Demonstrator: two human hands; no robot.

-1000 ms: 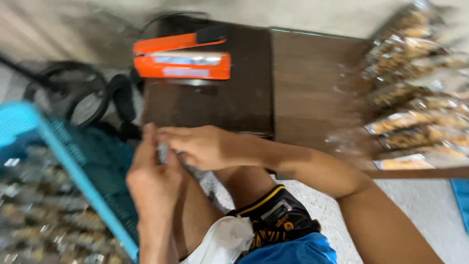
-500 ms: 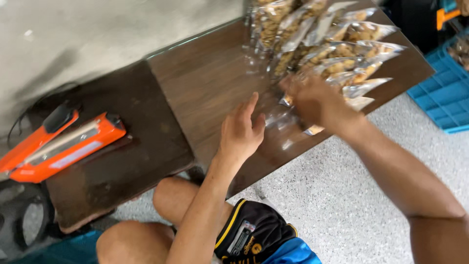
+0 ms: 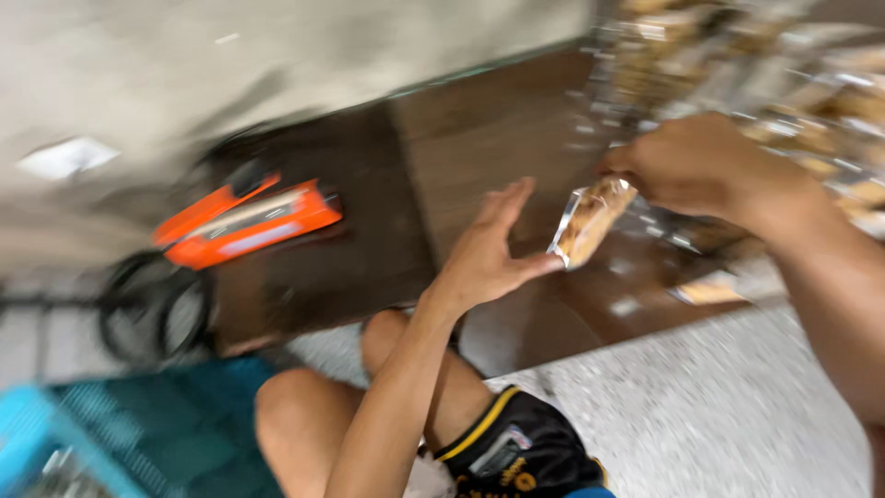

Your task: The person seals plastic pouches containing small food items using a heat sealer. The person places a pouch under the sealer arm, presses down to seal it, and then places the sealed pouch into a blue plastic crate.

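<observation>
While motion blurs the view, we log a clear snack packet [image 3: 586, 221] held between both hands.
Right hand [image 3: 696, 166] pinches its upper end; left hand [image 3: 484, 254], open (fingers spread), touches the lower end; long axis tilted.

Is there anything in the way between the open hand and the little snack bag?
Nothing visible. The left hand is open, its thumb tip at the clear snack packet, which the right hand pinches from above, over the dark wooden table.

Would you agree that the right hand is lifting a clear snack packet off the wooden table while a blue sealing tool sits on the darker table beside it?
Not quite: the head view shows the sealing tool is orange, not blue. The right hand does hold the clear snack packet above the wooden table.
</observation>
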